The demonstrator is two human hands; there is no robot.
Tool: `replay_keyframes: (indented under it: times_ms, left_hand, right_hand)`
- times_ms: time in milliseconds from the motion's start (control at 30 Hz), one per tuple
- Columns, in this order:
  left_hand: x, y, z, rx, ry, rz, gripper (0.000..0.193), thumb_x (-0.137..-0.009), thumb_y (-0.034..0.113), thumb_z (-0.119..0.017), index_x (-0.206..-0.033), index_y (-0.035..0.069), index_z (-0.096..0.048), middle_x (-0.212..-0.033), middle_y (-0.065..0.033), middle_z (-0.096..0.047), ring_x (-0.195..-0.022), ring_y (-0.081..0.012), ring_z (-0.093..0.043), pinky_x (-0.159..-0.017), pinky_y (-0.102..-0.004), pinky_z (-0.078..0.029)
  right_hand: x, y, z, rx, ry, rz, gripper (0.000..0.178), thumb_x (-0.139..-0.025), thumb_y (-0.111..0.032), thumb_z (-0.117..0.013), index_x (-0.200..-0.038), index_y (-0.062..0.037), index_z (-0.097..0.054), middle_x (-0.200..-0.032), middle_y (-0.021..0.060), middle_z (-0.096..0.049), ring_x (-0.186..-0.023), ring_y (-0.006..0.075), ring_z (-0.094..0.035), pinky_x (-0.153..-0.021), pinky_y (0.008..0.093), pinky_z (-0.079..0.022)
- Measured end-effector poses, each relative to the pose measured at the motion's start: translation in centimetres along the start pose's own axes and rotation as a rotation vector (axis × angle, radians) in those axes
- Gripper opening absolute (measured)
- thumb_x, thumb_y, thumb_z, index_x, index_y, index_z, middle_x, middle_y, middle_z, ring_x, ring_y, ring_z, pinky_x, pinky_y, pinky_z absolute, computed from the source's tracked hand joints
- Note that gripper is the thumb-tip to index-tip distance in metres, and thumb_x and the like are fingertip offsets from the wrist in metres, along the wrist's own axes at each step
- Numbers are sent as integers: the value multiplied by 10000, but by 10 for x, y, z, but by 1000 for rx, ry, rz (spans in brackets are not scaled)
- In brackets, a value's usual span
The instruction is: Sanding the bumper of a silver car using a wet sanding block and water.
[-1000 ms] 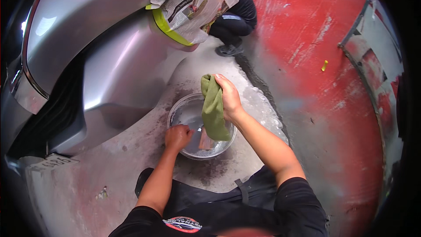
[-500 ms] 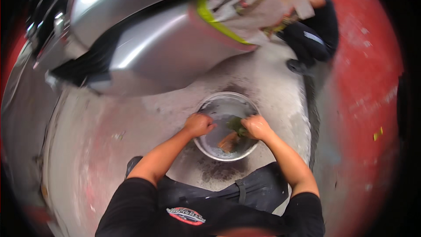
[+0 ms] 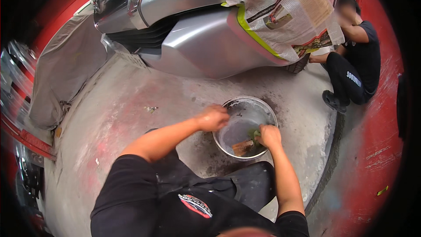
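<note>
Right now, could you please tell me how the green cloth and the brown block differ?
The green cloth is crumpled and soft-looking, while the brown block has fairly straight edges. The cloth is pinched in the right hand; the block lies ungripped. The cloth is partly hidden by that hand, whereas the block is mostly in view. Both appear within the rim of the round basin.

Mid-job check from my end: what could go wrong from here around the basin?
The left hand overlaps the basin's rim in this view, so a bump might shift it. The green cloth in the right hand is close to the brown block and might catch on it. Dark, wet-looking patches mark the floor, so footing may be slippery.
</note>
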State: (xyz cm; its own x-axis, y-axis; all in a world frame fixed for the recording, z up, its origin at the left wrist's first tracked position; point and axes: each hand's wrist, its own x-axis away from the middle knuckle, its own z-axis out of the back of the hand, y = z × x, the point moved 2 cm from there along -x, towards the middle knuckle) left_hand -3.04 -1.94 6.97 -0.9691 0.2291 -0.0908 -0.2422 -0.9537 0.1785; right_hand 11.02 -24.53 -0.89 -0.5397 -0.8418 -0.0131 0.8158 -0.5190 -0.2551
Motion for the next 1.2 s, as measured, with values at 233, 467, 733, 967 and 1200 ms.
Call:
replay_keyframes:
  times_ms: [233,467,733,967,1200]
  left_hand:
    - [244,-43,104,-281,25,1063,238,-850,250,-600,-973,62,-679,-943,-202,-671,-892,-392,-635,-760,-465,-503]
    - [400,37,-40,-174,-1114,818,447,-849,412,-562,-1198,142,-630,-1164,-172,-650,-1104,-313,-618,-944,-464,-449]
    - [266,-100,-26,-169,-909,477,438,-826,357,-614,-1216,159,-618,-1146,-162,-660,-1087,-312,-627,-909,-463,-476]
    - [141,-62,88,-378,-801,794,345,-778,206,-647,-1104,93,-659,-1080,-151,-681,-1018,-339,-648,-806,-464,-533]
    - [11,-31,57,-35,-467,484,528,-839,348,-661,-1273,77,-528,-1198,-212,-592,-1135,-379,-556,-934,-467,-459]
  right_hand:
    - [-5,-5,3,-86,63,2,310,-670,-249,-777,-860,-38,-655,-823,167,-680,-838,340,-656,-777,442,-509]
    - [0,3,-2,-84,81,-16,277,-683,-237,-753,-844,-35,-654,-799,175,-676,-812,348,-657,-759,442,-514]
    - [-10,-7,6,-72,93,-10,370,-670,-299,-812,-844,-24,-637,-812,195,-668,-818,366,-650,-743,464,-502]
    - [-1,-7,1,-49,72,-50,354,-654,-280,-816,-820,-27,-632,-805,188,-665,-796,371,-640,-726,461,-496]
    - [17,-8,-6,-37,102,-125,306,-717,-310,-748,-821,-41,-645,-810,188,-665,-764,380,-630,-713,474,-493]
